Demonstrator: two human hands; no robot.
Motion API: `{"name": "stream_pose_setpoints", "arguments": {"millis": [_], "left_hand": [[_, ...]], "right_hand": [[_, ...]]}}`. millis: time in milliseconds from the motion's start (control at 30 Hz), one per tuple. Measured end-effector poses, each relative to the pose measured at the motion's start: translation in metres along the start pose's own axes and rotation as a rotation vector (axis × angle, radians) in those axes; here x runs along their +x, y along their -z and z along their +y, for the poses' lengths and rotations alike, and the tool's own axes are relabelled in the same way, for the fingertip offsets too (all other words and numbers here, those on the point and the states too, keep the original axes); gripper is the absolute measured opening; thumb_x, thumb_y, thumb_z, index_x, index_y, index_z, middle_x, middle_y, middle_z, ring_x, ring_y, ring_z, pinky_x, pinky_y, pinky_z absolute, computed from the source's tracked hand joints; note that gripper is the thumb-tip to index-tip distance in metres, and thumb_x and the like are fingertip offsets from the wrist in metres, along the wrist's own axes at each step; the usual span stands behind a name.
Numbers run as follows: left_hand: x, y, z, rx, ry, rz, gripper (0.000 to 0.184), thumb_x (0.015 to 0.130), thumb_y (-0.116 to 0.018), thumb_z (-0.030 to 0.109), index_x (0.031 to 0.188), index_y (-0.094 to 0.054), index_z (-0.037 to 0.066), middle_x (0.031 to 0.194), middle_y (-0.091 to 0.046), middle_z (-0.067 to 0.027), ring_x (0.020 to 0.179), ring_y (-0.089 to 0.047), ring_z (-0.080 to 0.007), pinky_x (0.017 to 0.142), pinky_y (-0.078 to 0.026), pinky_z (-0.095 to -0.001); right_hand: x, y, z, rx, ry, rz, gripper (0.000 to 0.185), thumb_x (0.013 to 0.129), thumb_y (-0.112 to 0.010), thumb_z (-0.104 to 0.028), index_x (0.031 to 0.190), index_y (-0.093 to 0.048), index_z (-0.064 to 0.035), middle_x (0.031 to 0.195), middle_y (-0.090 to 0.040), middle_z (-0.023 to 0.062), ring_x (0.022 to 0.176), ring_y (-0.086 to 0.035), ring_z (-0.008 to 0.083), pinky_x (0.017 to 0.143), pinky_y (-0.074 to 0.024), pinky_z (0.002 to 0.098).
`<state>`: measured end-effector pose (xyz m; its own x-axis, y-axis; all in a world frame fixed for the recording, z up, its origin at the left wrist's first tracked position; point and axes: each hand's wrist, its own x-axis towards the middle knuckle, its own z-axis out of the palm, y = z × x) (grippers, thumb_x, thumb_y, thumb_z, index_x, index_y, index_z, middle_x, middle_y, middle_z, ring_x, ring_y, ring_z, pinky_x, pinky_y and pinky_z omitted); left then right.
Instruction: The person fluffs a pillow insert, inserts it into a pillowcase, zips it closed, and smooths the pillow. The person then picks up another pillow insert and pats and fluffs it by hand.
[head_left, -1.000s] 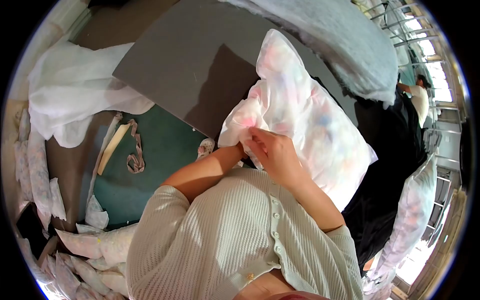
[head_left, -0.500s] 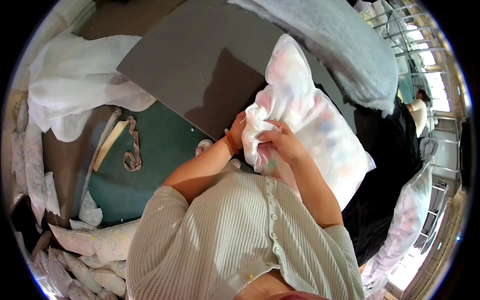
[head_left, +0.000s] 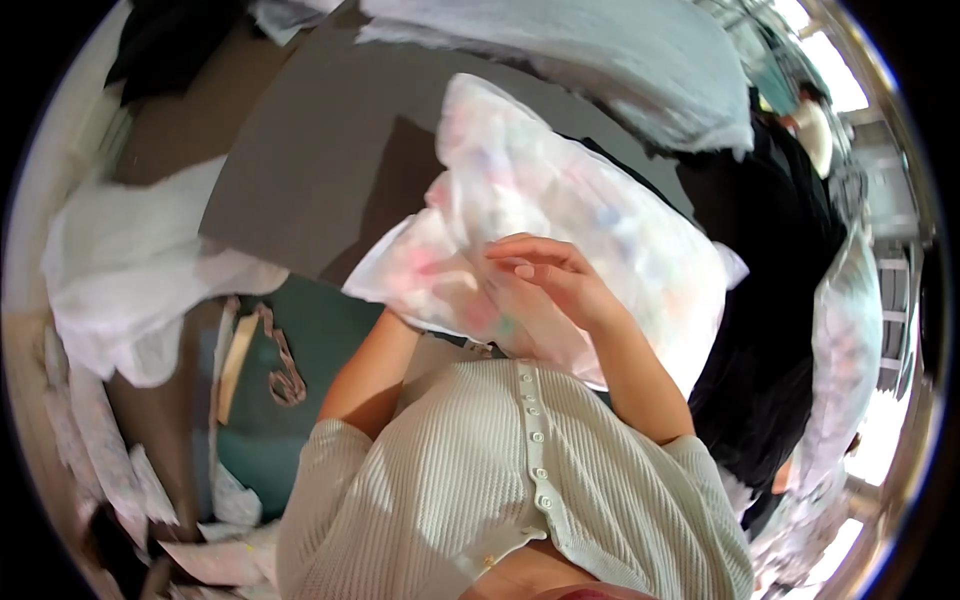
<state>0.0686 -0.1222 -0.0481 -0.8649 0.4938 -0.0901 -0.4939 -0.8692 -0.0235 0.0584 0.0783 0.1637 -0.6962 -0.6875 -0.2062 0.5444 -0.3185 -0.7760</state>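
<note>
A stuffed white pillow [head_left: 620, 240], with colored filling showing through its thin cover, lies slanted in front of my body. Over its near left part hovers my right hand [head_left: 560, 275], fingers loosely stretched and holding nothing; whether it brushes the cover I cannot tell. My left forearm [head_left: 370, 375] reaches up to the pillow's left corner [head_left: 400, 275], which hides my left hand and its fingers. That corner is spread out flat, its tip pointing left.
Beneath the pillow is a dark grey board [head_left: 310, 150]. White batting [head_left: 600, 60] lies along the back, white cloth [head_left: 130, 270] to the left. Black fabric [head_left: 780, 280] and another stuffed pillow [head_left: 840, 350] are on the right. A strap [head_left: 285, 375] rests on green surface. A person [head_left: 812, 130] is farther off.
The gathered cloth at the pillow's left end has been let go by my right hand and is now spread out. My left hand has gone behind that corner. The view has shifted.
</note>
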Motion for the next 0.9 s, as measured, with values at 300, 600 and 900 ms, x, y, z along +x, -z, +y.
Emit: {"name": "stream_pose_setpoints", "arguments": {"millis": [300, 600, 900], "left_hand": [[-0.056, -0.008, 0.197, 0.885, -0.575, 0.582, 0.048, 0.098, -0.046, 0.034, 0.137, -0.045, 0.006, 0.134, -0.052, -0.0147, 0.123, -0.050, -0.0255, 0.104, -0.041, -0.0378], [-0.012, -0.227, 0.067, 1.986, -0.963, 0.274, 0.054, 0.101, -0.035, 0.039, 0.136, -0.046, -0.001, 0.136, -0.051, -0.0152, 0.124, -0.050, -0.0281, 0.108, -0.034, -0.0401], [0.142, -0.188, -0.138, 2.854, -0.302, -0.703, 0.064, 0.092, -0.057, 0.036, 0.145, -0.036, 0.006, 0.150, -0.036, -0.0146, 0.140, -0.032, -0.0293, 0.115, -0.019, -0.0455]], "right_hand": [[-0.158, 0.037, 0.014, -1.761, 0.218, 1.092, 0.074, 0.076, -0.074, -0.024, 0.142, -0.042, -0.0153, 0.151, -0.032, 0.0133, 0.142, -0.026, 0.0341, 0.112, -0.0208, 0.0556], [-0.185, 0.089, 0.100, -0.593, 0.231, 1.351, 0.093, 0.081, -0.075, -0.020, 0.150, -0.016, -0.0002, 0.147, -0.036, 0.0175, 0.134, -0.039, 0.0262, 0.111, -0.0300, 0.0355], [-0.228, 0.156, 0.107, 0.193, 0.355, 1.094, 0.044, 0.090, -0.060, -0.022, 0.126, -0.056, 0.0028, 0.124, -0.060, 0.0141, 0.110, -0.058, 0.0209, 0.095, -0.0453, 0.0332]]}}
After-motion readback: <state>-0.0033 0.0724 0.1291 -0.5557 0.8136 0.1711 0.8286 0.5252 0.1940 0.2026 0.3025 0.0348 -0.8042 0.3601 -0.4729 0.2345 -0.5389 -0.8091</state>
